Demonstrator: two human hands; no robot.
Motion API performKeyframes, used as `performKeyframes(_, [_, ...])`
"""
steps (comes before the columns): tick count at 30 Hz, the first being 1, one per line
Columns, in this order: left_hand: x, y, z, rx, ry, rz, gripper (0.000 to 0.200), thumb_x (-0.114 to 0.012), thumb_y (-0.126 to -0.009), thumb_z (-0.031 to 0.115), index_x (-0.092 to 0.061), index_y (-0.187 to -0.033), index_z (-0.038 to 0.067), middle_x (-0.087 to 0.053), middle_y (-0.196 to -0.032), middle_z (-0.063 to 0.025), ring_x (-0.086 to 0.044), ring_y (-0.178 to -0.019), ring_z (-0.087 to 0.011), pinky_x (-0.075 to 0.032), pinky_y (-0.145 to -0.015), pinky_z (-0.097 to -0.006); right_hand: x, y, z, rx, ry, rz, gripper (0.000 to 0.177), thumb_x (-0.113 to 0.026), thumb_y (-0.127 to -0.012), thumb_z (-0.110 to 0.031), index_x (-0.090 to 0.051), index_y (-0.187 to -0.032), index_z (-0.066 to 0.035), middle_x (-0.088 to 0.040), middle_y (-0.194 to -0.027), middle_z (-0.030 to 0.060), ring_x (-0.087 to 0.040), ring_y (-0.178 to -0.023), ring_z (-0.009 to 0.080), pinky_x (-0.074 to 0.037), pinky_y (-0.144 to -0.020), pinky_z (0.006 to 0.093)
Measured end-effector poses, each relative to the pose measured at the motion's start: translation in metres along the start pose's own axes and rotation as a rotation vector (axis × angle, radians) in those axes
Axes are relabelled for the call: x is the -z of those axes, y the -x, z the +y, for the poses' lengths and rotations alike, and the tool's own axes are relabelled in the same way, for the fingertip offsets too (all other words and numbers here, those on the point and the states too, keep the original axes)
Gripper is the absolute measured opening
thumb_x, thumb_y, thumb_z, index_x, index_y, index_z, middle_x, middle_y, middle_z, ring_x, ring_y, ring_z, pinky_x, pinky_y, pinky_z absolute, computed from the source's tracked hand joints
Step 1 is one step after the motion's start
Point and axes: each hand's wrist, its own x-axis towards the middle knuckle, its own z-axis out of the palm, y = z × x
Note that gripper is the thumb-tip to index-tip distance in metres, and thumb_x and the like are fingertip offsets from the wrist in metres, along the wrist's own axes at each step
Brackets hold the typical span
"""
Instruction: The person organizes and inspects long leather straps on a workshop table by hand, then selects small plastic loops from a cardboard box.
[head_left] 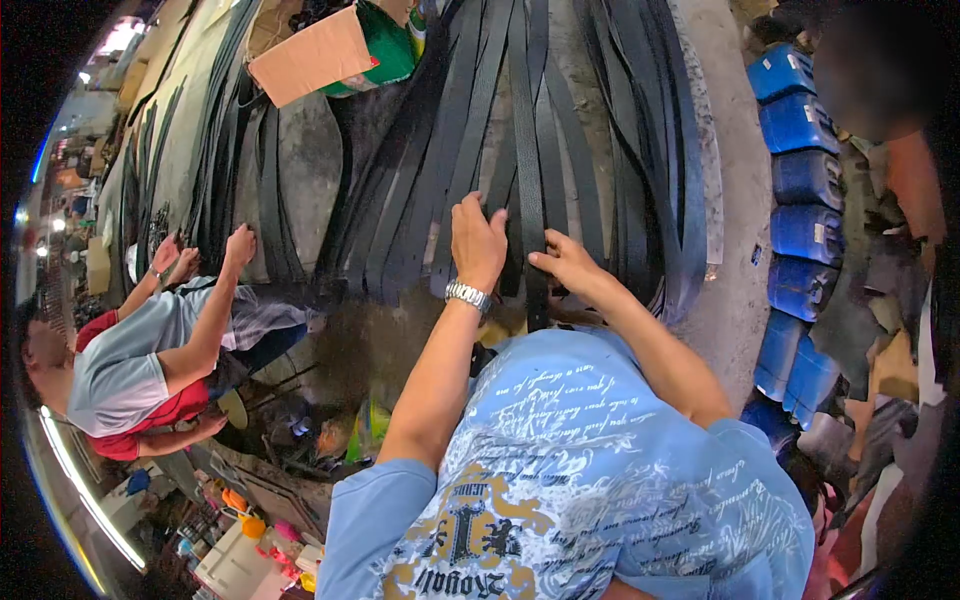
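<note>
Long black leather-like straps point(526, 130) lie lengthwise over the work table, their near ends hanging by the edge close to my body. My left hand point(479, 240), with a metal watch on its wrist, rests back-up over the straps left of centre. Its fingers stretch forward and its thumb stands apart. My right hand point(572, 264) is at the edge of the middle strap, thumb on its surface and forefinger beside it, in a loose pinch. The strap's lower end hangs down in front of my shirt.
More straps point(215, 150) lie to the left, where two people point(150, 365) work at the same table. An open cardboard box point(310, 58) with a green item stands at the back. Blue plastic containers point(803, 180) line the floor on the right, beside piled scraps point(880, 350).
</note>
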Motion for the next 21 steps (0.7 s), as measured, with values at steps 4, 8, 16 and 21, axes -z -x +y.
performKeyframes(4, [-0.001,-0.019,-0.004,0.065,-0.057,-0.175,0.048,-0.078,-0.076,0.016,-0.052,-0.112,-0.001,-0.059,-0.106,-0.0242,-0.059,-0.099,-0.0441,-0.049,-0.083,-0.0460,-0.003,0.009,-0.013,-0.095,-0.002,0.004,0.036,-0.066,-0.090,-0.016,-0.055,-0.122,-0.005,-0.064,-0.107,0.0069,-0.060,-0.092,0.0169,-0.051,-0.069,0.0328])
performKeyframes(8, [-0.007,-0.038,-0.023,0.172,-0.012,-0.308,0.033,-0.074,-0.079,0.024,-0.061,-0.099,0.001,-0.068,-0.096,-0.0234,-0.064,-0.094,-0.0401,-0.050,-0.081,-0.0429,-0.014,0.010,-0.025,-0.063,-0.087,0.006,0.024,-0.066,-0.092,-0.016,-0.057,-0.111,-0.006,-0.063,-0.093,0.0023,-0.060,-0.071,0.0103,-0.050,-0.056,0.0238])
performKeyframes(16, [0.029,0.011,-0.035,0.012,0.075,-0.237,0.028,-0.069,-0.080,0.010,-0.058,-0.104,0.000,-0.063,-0.102,-0.0217,-0.062,-0.092,-0.0420,-0.050,-0.078,-0.0468,-0.033,-0.003,-0.038,-0.094,-0.158,-0.058,0.035,-0.068,-0.090,-0.020,-0.055,-0.121,-0.009,-0.063,-0.105,0.0006,-0.060,-0.091,0.0112,-0.052,-0.064,0.0256])
performKeyframes(21, [0.026,0.010,-0.012,-0.010,-0.030,-0.251,0.040,-0.077,-0.075,0.010,-0.055,-0.107,-0.002,-0.059,-0.104,-0.0245,-0.060,-0.094,-0.0432,-0.049,-0.080,-0.0491,-0.027,0.015,-0.049,-0.055,-0.112,-0.024,0.037,-0.068,-0.089,-0.021,-0.056,-0.121,-0.008,-0.063,-0.107,0.0020,-0.060,-0.091,0.0130,-0.051,-0.067,0.0275])
